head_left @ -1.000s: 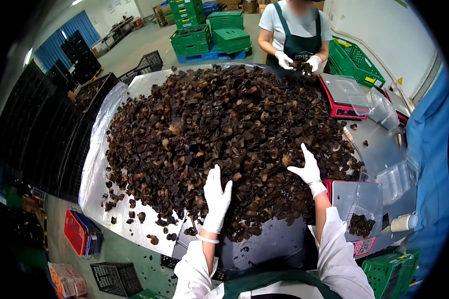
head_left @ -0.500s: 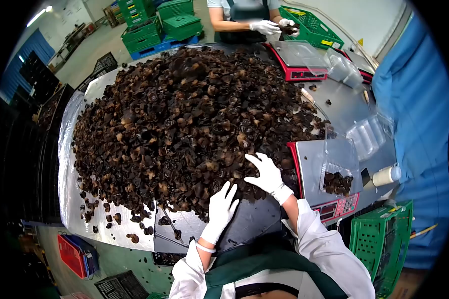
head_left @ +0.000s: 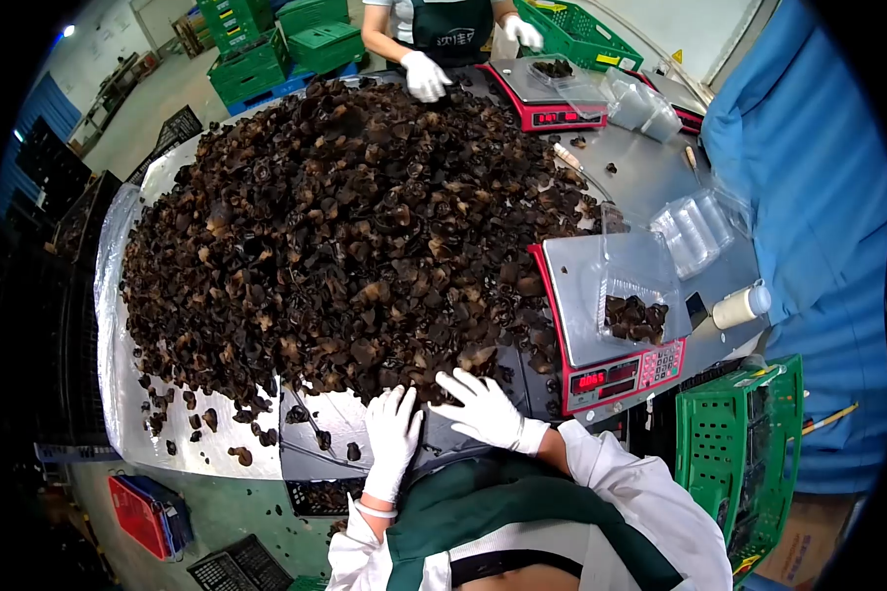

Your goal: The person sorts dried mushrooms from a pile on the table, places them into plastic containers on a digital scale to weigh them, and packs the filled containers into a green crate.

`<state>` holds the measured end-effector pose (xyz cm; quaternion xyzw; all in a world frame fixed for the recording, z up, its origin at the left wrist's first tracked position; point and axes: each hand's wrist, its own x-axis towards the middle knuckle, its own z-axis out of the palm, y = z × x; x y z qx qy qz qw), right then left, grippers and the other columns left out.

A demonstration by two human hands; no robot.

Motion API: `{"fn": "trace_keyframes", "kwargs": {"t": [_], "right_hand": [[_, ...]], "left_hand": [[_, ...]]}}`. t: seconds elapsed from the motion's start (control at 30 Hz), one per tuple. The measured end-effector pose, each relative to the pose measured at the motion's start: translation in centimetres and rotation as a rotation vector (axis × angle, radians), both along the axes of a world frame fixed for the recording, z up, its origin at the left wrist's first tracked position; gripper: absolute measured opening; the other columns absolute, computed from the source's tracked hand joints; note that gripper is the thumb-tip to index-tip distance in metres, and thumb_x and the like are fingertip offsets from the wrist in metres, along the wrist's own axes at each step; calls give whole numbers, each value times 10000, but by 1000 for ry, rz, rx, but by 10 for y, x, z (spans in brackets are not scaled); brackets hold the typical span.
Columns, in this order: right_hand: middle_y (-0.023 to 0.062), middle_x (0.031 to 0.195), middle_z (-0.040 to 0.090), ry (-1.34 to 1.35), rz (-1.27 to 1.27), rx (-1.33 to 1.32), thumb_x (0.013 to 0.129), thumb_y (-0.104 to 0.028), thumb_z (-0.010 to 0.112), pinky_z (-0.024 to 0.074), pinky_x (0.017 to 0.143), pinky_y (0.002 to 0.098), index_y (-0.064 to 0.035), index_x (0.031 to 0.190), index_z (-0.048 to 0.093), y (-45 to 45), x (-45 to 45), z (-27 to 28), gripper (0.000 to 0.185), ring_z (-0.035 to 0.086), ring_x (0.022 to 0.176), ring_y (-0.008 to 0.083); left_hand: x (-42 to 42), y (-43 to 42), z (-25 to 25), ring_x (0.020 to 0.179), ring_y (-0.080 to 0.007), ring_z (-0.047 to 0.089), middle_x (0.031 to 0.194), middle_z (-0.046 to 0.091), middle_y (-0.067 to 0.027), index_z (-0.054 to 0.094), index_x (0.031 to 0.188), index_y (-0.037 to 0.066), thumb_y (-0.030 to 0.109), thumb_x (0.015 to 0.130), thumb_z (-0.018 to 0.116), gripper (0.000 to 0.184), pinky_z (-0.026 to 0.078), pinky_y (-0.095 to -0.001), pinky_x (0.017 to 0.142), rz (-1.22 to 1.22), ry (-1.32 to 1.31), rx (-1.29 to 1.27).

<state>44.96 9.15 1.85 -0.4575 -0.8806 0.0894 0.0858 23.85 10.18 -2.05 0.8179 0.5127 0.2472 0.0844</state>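
Observation:
A large heap of dark brown wood-ear-like fungus (head_left: 345, 236) covers the metal table (head_left: 340, 419). At the heap's near edge my left hand (head_left: 392, 438), in a white glove, touches the pieces with its fingers pointing forward, slightly spread. Just right of it my right hand (head_left: 483, 412), also gloved, lies palm down with fingers spread, its fingertips by the heap's edge. Neither hand holds anything visible. To the right, a red and silver scale (head_left: 576, 295) with a lit display carries an open clear plastic box (head_left: 640, 281) with some fungus inside.
Across the table a co-worker (head_left: 453, 30) in white gloves stands beside a second scale (head_left: 552, 89). Clear trays (head_left: 695, 231), a white bottle (head_left: 742, 305) and a wooden-handled tool (head_left: 569, 156) lie at the right. A green crate (head_left: 714, 443) stands low at the right.
Both my hands have moved back toward my body, to the heap's near edge, and closer together. The view has shifted right. The co-worker's hands have parted, and fungus lies on the far scale.

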Motion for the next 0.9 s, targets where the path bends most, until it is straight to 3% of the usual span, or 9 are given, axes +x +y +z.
{"fn": "trace_keyframes", "kwargs": {"t": [0.1, 0.2, 0.23, 0.33, 0.47, 0.53, 0.63, 0.77, 0.9], "right_hand": [[104, 1460, 352, 26, 95, -48, 769, -303, 674, 363, 1000, 468, -258, 1321, 505, -28, 12, -22, 579, 367, 1303, 323], [90, 1367, 462, 60, 62, 46, 774, -257, 668, 355, 1012, 467, -252, 1276, 549, -44, 42, -22, 515, 415, 1265, 328], [81, 1354, 483, 68, 37, 78, 827, -251, 607, 360, 1001, 471, -228, 1249, 570, -48, 51, -20, 424, 429, 1263, 307], [124, 1363, 464, 71, -97, 61, 793, -268, 646, 362, 1001, 474, -207, 1260, 566, -50, 69, -11, 478, 426, 1253, 341], [170, 1466, 320, 217, -330, -106, 747, -468, 679, 297, 1046, 523, -211, 1417, 401, -30, 64, 2, 770, 292, 1330, 429], [170, 1484, 288, 109, -328, -106, 717, -569, 662, 243, 1059, 577, -239, 1433, 374, -17, 53, 0, 840, 239, 1352, 441], [149, 1437, 360, -55, -201, -146, 735, -548, 657, 232, 1052, 609, -249, 1394, 422, -22, 38, -20, 761, 269, 1354, 385], [87, 1357, 472, 40, -11, -121, 778, -457, 643, 251, 1047, 595, -244, 1313, 517, -50, 57, -21, 589, 357, 1318, 362], [104, 1329, 506, 179, -103, -83, 742, -330, 706, 353, 1007, 541, -187, 1126, 650, -56, 71, -11, 413, 414, 1269, 381]], "left_hand": [[-11, -11, 1, 1110, -338, 513, 1219, 552, -137, 600, 1177, 78, 155, 739, 716, 460, 408, -434, 950, 30, -28, -62], [-21, -23, -5, 1142, -365, 498, 1278, 526, -156, 588, 1199, 81, 158, 753, 707, 469, 393, -452, 978, 68, -54, -79], [-22, -26, -4, 1134, -359, 502, 1268, 531, -153, 590, 1195, 80, 173, 761, 707, 459, 399, -444, 965, 78, -43, -54], [-23, -37, 1, 1124, -354, 508, 1254, 540, -148, 592, 1186, 75, 195, 766, 711, 452, 409, -440, 944, 56, -48, -18], [-6, -35, 5, 1110, -355, 522, 1234, 555, -143, 602, 1173, 77, 259, 760, 717, 466, 419, -444, 923, -141, -105, -42], [13, -26, 16, 1160, -349, 490, 1267, 539, -134, 567, 1230, 78, 314, 779, 697, 525, 390, -450, 968, -179, -84, -107], [17, -21, 4, 1181, -332, 480, 1257, 542, -124, 582, 1207, 109, 350, 799, 673, 482, 371, -463, 994, -290, -12, -93], [-7, -40, -8, 1118, -318, 541, 1157, 601, -126, 638, 1103, 95, 322, 814, 665, 369, 407, -448, 965, -341, -45, -138], [-22, -43, 1, 1121, -344, 548, 1187, 590, -171, 633, 1127, 72, 246, 788, 700, 386, 447, -414, 924, -274, -194, -156]]}}
